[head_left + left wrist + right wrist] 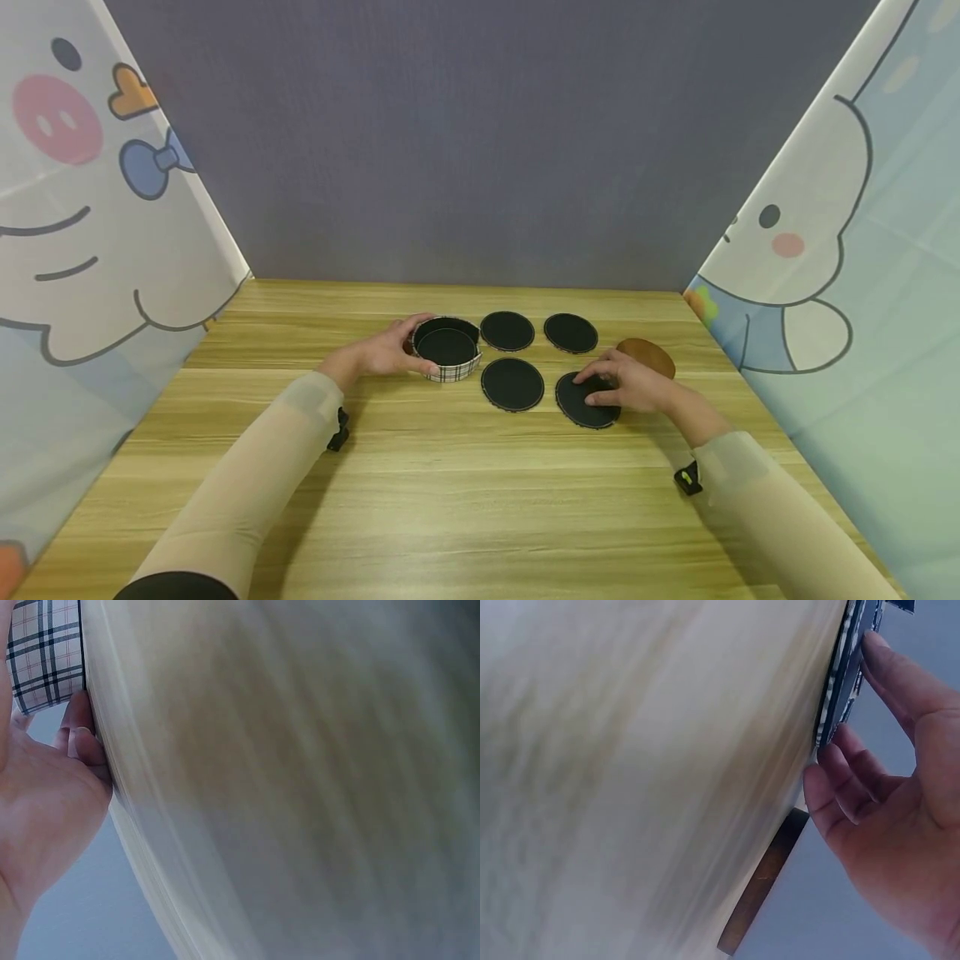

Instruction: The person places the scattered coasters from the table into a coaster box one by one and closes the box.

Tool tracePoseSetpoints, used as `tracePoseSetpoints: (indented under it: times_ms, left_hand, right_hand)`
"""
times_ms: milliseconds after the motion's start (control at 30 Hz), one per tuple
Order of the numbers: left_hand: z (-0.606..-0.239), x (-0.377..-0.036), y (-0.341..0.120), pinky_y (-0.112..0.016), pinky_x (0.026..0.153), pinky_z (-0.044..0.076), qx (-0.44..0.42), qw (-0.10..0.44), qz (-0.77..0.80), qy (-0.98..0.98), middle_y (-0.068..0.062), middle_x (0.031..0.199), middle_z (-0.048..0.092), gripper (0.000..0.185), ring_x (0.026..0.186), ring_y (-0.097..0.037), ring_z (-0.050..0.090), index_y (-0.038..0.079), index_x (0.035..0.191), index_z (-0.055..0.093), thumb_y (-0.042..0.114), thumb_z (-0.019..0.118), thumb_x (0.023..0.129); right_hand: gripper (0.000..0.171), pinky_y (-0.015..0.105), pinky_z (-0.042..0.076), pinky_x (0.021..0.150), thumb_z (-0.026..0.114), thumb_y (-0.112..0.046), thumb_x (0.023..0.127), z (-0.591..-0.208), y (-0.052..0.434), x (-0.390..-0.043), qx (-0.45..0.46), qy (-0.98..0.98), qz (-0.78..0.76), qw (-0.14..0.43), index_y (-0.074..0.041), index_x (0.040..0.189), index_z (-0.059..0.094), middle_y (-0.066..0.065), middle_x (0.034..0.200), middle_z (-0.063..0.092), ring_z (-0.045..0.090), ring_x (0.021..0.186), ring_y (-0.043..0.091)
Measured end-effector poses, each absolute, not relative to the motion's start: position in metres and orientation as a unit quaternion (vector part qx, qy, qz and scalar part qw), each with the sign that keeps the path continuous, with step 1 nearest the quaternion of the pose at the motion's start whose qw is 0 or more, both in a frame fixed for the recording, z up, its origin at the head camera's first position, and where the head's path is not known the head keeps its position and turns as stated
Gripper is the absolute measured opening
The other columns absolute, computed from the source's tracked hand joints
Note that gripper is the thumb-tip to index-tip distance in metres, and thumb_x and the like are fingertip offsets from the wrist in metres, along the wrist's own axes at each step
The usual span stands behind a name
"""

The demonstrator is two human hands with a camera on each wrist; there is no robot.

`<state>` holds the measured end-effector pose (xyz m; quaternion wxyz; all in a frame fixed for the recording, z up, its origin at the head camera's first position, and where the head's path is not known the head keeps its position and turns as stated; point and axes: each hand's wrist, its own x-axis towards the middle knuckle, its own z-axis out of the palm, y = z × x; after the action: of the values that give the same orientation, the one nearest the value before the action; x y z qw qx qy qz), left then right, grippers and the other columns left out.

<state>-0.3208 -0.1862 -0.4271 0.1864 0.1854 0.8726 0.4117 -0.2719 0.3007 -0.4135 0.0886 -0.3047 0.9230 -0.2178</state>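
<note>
My left hand grips the left wall of a round plaid holder, which stands on the wooden table and has a black disc inside. In the left wrist view the fingers curl against the plaid holder. To its right lie black round coasters: two at the back and one in front. My right hand rests on the near right black coaster. The right wrist view has the thumb on the top of that coaster and the fingertips at its rim.
A brown round disc lies flat just behind my right hand, also edge-on in the right wrist view. Cartoon-printed panels wall in the table on the left and right, a grey panel at the back. Bare wood table lies in front.
</note>
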Motion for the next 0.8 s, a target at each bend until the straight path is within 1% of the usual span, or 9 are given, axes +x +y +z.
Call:
tracePoseSetpoints:
  times_ms: [200, 367, 433, 533, 667, 800]
  left_hand:
    - [-0.4268, -0.3194, -0.1858, -0.059, 0.119, 0.044, 0.183, 0.185, 0.41, 0.874, -0.026, 0.164, 0.026, 0.12, 0.14, -0.042, 0.051, 0.026, 0.178, 0.014, 0.048, 0.093, 0.089]
    - [-0.4248, -0.3171, -0.1851, -0.058, 0.119, 0.043, 0.176, 0.186, 0.404, 0.878, -0.026, 0.165, 0.025, 0.119, 0.139, -0.04, 0.052, 0.03, 0.177, 0.016, 0.049, 0.093, 0.088]
    - [-0.4242, -0.3166, -0.1849, -0.056, 0.117, 0.045, 0.175, 0.189, 0.405, 0.877, -0.025, 0.166, 0.024, 0.118, 0.138, -0.04, 0.053, 0.032, 0.177, 0.016, 0.049, 0.093, 0.089]
    - [-0.4237, -0.3164, -0.1845, -0.054, 0.115, 0.046, 0.176, 0.191, 0.407, 0.876, -0.025, 0.166, 0.023, 0.118, 0.138, -0.039, 0.053, 0.031, 0.177, 0.016, 0.048, 0.093, 0.089]
    - [-0.4231, -0.3162, -0.1842, -0.053, 0.114, 0.047, 0.175, 0.193, 0.408, 0.875, -0.024, 0.167, 0.022, 0.118, 0.137, -0.039, 0.053, 0.03, 0.177, 0.015, 0.047, 0.093, 0.09]
    - [-0.4235, -0.3168, -0.1849, -0.054, 0.114, 0.047, 0.175, 0.194, 0.409, 0.874, -0.025, 0.167, 0.022, 0.119, 0.136, -0.039, 0.052, 0.031, 0.177, 0.014, 0.048, 0.092, 0.09]
  right_hand:
    - [0.03, 0.042, 0.05, 0.093, 0.086, -0.031, 0.098, -0.4128, 0.2985, -0.2693, -0.295, 0.923, -0.223, 0.104, -0.02, 0.125, 0.077, 0.011, 0.12, 0.059, 0.056, 0.104, 0.023]
    - [0.032, 0.038, 0.047, 0.087, 0.085, -0.036, 0.098, -0.4125, 0.298, -0.2667, -0.278, 0.926, -0.226, 0.12, -0.023, 0.125, 0.074, 0.011, 0.117, 0.055, 0.053, 0.097, 0.023]
    - [0.032, 0.038, 0.046, 0.086, 0.085, -0.037, 0.098, -0.4126, 0.2979, -0.2656, -0.271, 0.927, -0.227, 0.126, -0.024, 0.124, 0.073, 0.011, 0.117, 0.054, 0.052, 0.096, 0.024]
    - [0.031, 0.038, 0.047, 0.087, 0.085, -0.038, 0.099, -0.4134, 0.2979, -0.2651, -0.272, 0.925, -0.229, 0.132, -0.024, 0.124, 0.072, 0.012, 0.118, 0.054, 0.054, 0.099, 0.024]
    - [0.031, 0.041, 0.049, 0.092, 0.085, -0.038, 0.099, -0.4143, 0.2975, -0.2645, -0.273, 0.924, -0.232, 0.134, -0.024, 0.123, 0.071, 0.012, 0.12, 0.054, 0.056, 0.104, 0.025]
    - [0.032, 0.048, 0.05, 0.1, 0.084, -0.037, 0.1, -0.4161, 0.2975, -0.2636, -0.296, 0.923, -0.221, 0.112, -0.023, 0.127, 0.073, 0.012, 0.131, 0.059, 0.057, 0.116, 0.029]
